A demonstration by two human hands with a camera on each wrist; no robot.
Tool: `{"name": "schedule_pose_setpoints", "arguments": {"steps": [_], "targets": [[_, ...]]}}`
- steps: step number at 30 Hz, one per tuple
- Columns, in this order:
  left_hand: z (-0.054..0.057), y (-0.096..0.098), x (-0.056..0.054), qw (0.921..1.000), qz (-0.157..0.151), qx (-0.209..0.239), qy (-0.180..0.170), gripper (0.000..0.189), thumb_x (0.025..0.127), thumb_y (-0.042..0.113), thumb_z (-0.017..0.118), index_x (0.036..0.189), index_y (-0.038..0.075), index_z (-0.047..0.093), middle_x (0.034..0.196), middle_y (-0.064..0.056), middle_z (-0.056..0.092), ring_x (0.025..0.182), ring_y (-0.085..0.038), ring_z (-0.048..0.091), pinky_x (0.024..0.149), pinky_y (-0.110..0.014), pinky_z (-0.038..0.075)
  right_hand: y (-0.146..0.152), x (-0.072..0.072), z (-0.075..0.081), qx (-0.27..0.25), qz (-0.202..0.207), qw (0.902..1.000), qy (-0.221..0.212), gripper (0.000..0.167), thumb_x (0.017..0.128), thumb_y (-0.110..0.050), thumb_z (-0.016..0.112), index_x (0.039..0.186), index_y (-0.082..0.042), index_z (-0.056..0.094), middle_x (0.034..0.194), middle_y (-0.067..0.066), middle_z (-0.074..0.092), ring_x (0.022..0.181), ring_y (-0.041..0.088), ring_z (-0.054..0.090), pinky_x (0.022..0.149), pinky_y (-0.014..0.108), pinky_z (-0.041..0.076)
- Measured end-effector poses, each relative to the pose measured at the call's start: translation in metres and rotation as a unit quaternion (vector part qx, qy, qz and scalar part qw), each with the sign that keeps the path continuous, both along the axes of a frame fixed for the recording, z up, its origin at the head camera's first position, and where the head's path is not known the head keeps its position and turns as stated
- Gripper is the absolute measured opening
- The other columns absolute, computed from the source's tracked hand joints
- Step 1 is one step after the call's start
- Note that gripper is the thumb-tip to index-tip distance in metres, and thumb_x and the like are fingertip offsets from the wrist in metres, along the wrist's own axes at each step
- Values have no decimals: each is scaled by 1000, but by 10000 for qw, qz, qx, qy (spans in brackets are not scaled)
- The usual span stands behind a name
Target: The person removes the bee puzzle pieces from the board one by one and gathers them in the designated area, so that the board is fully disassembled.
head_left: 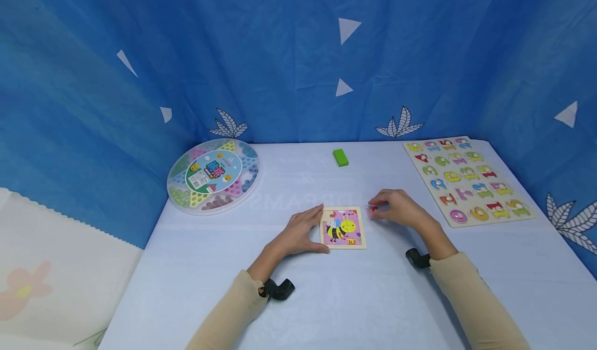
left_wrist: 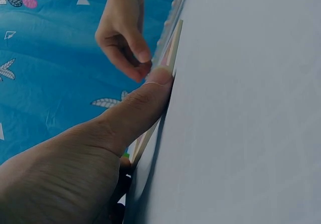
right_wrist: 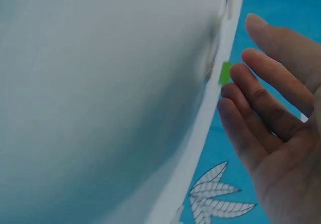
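A small square wooden jigsaw puzzle (head_left: 342, 228) with a bee picture lies on the white table. My left hand (head_left: 300, 233) holds its left side, fingers at the top corner and thumb at the bottom edge. In the left wrist view, the left thumb (left_wrist: 143, 101) rests against the frame's edge. Just right of the frame, my right hand (head_left: 396, 208) is beside a small pink and red puzzle piece (head_left: 370, 211), thumb and index finger around it. The right wrist view shows those fingers (right_wrist: 266, 91) loosely bent and apart, with nothing seen between thumb and index.
A green block (head_left: 340, 157) lies at the back of the table. To the left sits a round Chinese checkers set (head_left: 214, 176) under a clear lid. A wooden number puzzle board (head_left: 466, 181) lies at the right. Behind the table hangs a blue curtain (head_left: 280, 65).
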State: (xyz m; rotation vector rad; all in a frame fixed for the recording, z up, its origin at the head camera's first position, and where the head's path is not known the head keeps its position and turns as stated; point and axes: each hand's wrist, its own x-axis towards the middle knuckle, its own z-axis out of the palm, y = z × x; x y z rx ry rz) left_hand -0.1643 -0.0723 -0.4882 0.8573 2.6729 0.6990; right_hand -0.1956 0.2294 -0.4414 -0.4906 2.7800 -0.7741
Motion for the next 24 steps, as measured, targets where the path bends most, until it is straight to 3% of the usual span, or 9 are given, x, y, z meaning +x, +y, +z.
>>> {"name": "schedule_pose_setpoints", "arguments": {"steps": [8, 15, 24], "targets": [[0, 0, 0, 10000, 9, -35, -6, 108, 76, 57, 76, 155, 8, 22, 164, -4, 19, 151, -20, 20, 117, -48, 24, -26, 3, 9, -135, 284, 9994, 122, 35, 81, -24, 79, 112, -8, 73, 104, 6, 71, 89, 21, 59, 78, 32, 54], [1, 0, 1, 9999, -6, -144, 42, 108, 77, 59, 74, 156, 8, 21, 165, -4, 17, 151, -21, 20, 118, -48, 24, -46, 0, 9, -94, 517, 9986, -86, 31, 83, -21, 78, 111, -8, 73, 104, 3, 71, 96, 21, 62, 90, 41, 54], [4, -2, 4, 9989, -154, -405, 197, 104, 81, 63, 67, 156, 9, 19, 165, -4, 13, 152, -20, 17, 120, -44, 23, -65, -1, 3, 121, 658, 9975, -219, 30, 83, -23, 78, 110, -10, 74, 100, -1, 69, 90, 14, 58, 87, 34, 54]]}}
